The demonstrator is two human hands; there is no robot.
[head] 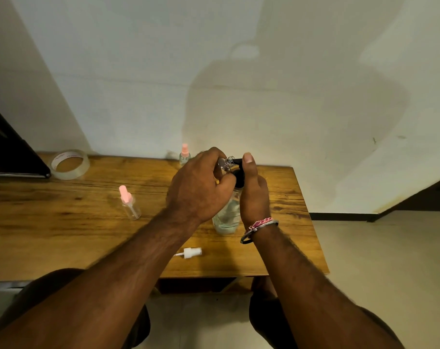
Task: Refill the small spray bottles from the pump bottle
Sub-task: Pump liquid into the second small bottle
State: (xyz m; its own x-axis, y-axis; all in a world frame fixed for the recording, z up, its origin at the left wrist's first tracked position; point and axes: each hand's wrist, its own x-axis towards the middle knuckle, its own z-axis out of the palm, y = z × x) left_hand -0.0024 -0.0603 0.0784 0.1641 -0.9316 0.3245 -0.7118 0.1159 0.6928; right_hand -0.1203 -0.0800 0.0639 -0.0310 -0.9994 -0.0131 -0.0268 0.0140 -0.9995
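While both hands meet above the worktop, the scene reads so:

Small spray bottles: three. One uncapped clear bottle is tilted in the left hand, its open neck at the black pump spout. One with a pink sprayer stands well left of the left hand. One with a pink sprayer stands just behind the left hand, at the wall.
Pump bottles: one, the clear pump bottle, upright under both hands.
Loose sprayer heads: one white sprayer head, lying below the hands, near the front edge.
Tape rolls: one clear tape roll, far left of the hands.
Contents: the pump bottle holds pale greenish liquid in its lower part; the left standing bottle looks empty; the held bottle's fill I cannot tell.
Left hand: fingers curled round the uncapped bottle.
Right hand: wrapped round the pump bottle's neck, thumb up on the pump head; bracelets at the wrist.
Edges and room: the pump bottle stands nearer the worktop's right edge, bare wood on the left side.
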